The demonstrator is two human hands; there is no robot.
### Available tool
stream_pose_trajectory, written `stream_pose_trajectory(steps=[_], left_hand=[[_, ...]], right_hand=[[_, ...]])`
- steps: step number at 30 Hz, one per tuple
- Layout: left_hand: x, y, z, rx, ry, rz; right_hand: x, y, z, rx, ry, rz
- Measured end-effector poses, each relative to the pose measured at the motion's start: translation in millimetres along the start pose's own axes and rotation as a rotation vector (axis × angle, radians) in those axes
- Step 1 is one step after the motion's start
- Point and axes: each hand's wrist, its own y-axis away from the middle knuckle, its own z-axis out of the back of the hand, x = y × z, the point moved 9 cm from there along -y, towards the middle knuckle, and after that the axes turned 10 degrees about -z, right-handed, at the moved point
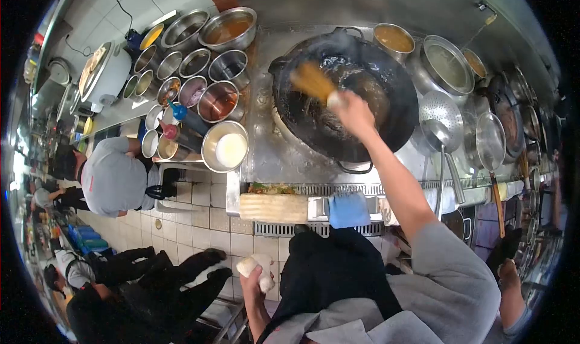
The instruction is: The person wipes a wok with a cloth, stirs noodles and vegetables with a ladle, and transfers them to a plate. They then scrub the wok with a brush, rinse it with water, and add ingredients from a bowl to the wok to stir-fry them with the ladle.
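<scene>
My right hand (354, 112) is closed round the pale handle end of a bamboo wok brush (313, 81). The brush is smeared by motion, its bristles pointing to the left over a large black wok (396, 120). Dark, shiny liquid lies in the wok's bottom, and faint vapour hangs near the back rim. Low at my left side, my left hand (252, 286) grips a bunched whitish cloth (263, 271), apart from the stove. The fingers of that hand are partly hidden by the cloth.
Metal bowls of sauces (219, 101) crowd the left. A perforated ladle (441, 117) and a strainer (490, 139) rest on the right. A blue cloth (348, 210) lies on the stove's front edge. Other people (115, 175) stand at the left.
</scene>
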Motion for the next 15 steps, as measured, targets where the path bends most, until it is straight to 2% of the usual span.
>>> stream_pose_trajectory(steps=[2, 4, 5, 7, 8, 9, 11, 13, 14, 15], left_hand=[[-5, -1, -10, 0.031, -0.027, 0.024], [-8, -9, -10, 0.073, -0.107, 0.005], [-12, -9, -9, 0.042, -0.056, 0.001], [-19, 1, -5, -0.022, 0.048, -0.001], [-16, 1, 2, -0.039, 0.049, -0.003], [-12, 4, 10, -0.059, 0.052, -0.007], [-15, 5, 16, -0.095, 0.032, -0.035], [-18, -6, 10, -0.074, 0.019, -0.049], [-17, -10, 5, -0.059, 0.01, -0.047], [-15, -16, -2, -0.012, -0.032, -0.039]], right_hand=[[-13, -35, -10, -0.275, -0.21, -0.155], [-16, -22, -33, -0.181, -0.22, -0.049], [-15, 3, -32, -0.026, -0.203, 0.02], [-19, 59, -5, 0.14, 0.035, 0.195], [-24, 79, 18, 0.166, 0.229, 0.163], [-37, 80, 35, 0.126, 0.307, 0.24], [-50, 46, 72, -0.039, 0.625, 0.186], [-40, -15, 93, -0.194, 0.539, 0.208], [-37, -48, 91, -0.146, 0.356, 0.08], [-22, -60, 82, -0.295, 0.349, 0.13]])
